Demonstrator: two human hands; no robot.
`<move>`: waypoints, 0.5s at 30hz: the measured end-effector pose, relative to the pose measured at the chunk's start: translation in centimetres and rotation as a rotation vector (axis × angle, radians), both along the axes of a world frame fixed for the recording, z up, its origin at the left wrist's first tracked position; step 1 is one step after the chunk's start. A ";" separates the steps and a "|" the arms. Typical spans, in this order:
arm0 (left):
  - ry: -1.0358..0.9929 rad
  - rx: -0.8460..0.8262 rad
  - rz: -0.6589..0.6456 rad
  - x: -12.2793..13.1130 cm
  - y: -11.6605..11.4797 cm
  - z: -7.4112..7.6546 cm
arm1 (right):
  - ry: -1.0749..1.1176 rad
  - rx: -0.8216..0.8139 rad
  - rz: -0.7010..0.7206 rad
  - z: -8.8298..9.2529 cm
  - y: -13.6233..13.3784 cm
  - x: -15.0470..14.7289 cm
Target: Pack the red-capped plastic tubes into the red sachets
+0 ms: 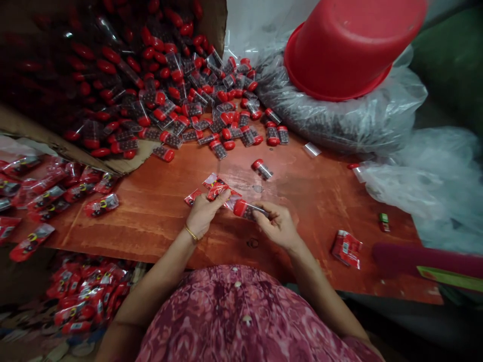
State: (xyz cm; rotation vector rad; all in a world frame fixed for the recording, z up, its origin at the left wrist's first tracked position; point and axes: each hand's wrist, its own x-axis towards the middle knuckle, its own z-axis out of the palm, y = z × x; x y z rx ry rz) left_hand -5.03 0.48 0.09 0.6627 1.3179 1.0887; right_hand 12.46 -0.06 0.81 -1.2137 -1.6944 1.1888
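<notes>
Near the middle of the wooden table (302,201), my left hand (203,213) pinches a red printed plastic sleeve (218,189); another printed piece (192,196) lies by its fingers. My right hand (277,222) grips a clear tube with a red cap (241,207), dark beads showing inside. The capped end points left and touches or nearly touches the sleeve; I cannot tell whether it is inside. Just beyond the hands lies another red-capped tube (262,169).
Many red-capped tubes (181,108) spill from a cardboard box (128,163) at the back left. Sleeved tubes (101,205) lie at the left, with more below the table edge (86,291). A red tub (339,50) stands on a bulging plastic bag (320,120). Stacked sleeves (347,249) lie right.
</notes>
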 end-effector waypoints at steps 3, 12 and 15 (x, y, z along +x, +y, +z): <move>0.054 0.069 -0.037 -0.3 0.1 -0.1 | 0.054 -0.048 -0.002 0.1 0.2 -0.2; -0.159 -0.005 0.006 1.0 -0.2 -0.1 | 0.205 -0.257 -0.028 -1.3 0.0 -1.0; -0.216 -0.080 0.065 1.6 -0.5 -0.3 | 0.274 -0.317 -0.064 -2.0 -0.1 -1.3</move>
